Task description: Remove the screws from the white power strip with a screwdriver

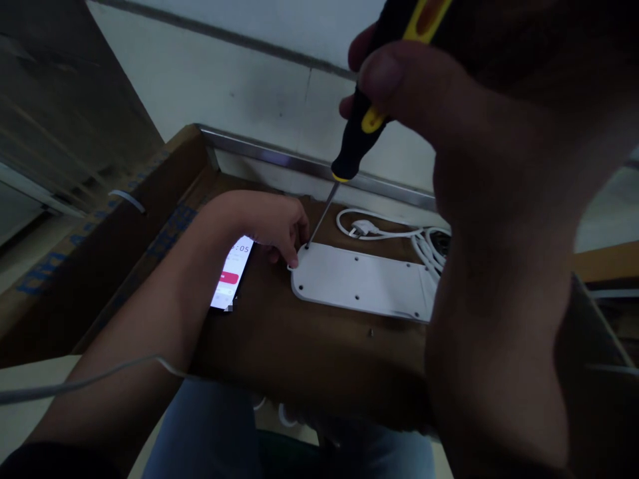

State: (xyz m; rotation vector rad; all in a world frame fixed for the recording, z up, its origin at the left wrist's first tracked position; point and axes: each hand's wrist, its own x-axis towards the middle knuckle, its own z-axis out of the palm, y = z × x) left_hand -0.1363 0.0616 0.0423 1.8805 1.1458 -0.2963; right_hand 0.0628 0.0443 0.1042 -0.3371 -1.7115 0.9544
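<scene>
A white power strip [359, 279] lies with its flat, screw-holed face up on the brown cardboard surface. My right hand [429, 100] is closed around the handle of a black and yellow screwdriver [357, 130]. Its thin shaft slants down to the left, and the tip is at the hole in the strip's upper left corner. With fingers bent, my left hand [279, 229] grips the strip's left end beside that tip. A small screw [370, 332] sits on the cardboard below the strip. My right forearm hides the strip's right end.
A lit phone [234, 269] lies under my left wrist. The strip's white cable [394, 233] is coiled behind it, with its plug [364, 229] lying nearby. A cardboard side wall [150, 186] rises at the left, and a metal-edged ledge [279, 158] runs along the back.
</scene>
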